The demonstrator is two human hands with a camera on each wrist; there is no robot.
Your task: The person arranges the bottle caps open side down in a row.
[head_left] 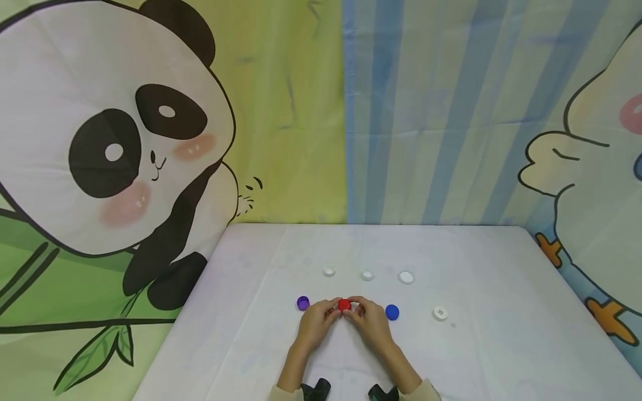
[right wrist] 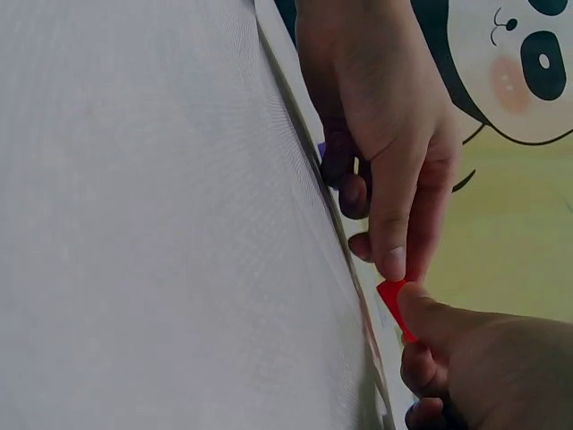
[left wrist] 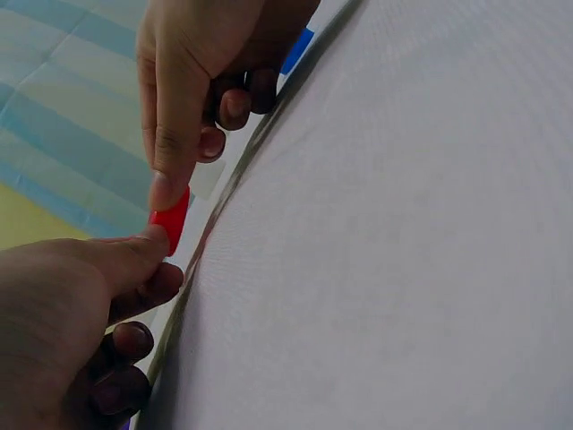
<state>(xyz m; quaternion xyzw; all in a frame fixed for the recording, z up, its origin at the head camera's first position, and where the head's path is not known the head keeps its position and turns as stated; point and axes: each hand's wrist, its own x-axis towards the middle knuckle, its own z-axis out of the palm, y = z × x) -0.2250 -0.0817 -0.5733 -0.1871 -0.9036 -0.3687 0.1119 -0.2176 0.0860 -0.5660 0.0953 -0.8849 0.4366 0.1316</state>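
Between both hands is a small round red cap [head_left: 344,304], close over the white table in the head view. My left hand [head_left: 317,324] pinches its left side with thumb and fingers, and my right hand [head_left: 370,324] pinches the right side. In the left wrist view the red cap [left wrist: 170,221] shows edge-on between the two thumbs. The right wrist view shows the red cap [right wrist: 395,307] partly covered by the thumbs. A purple cap [head_left: 303,303] lies just left of my left hand, and a blue cap [head_left: 392,312] just right of my right hand.
Farther back on the white table [head_left: 501,345] lie a white cap [head_left: 329,271], a second white cap [head_left: 367,274] and a larger white disc [head_left: 406,277]. A white ring-shaped piece [head_left: 439,313] sits to the right. Printed curtains [head_left: 296,139] hang behind the table.
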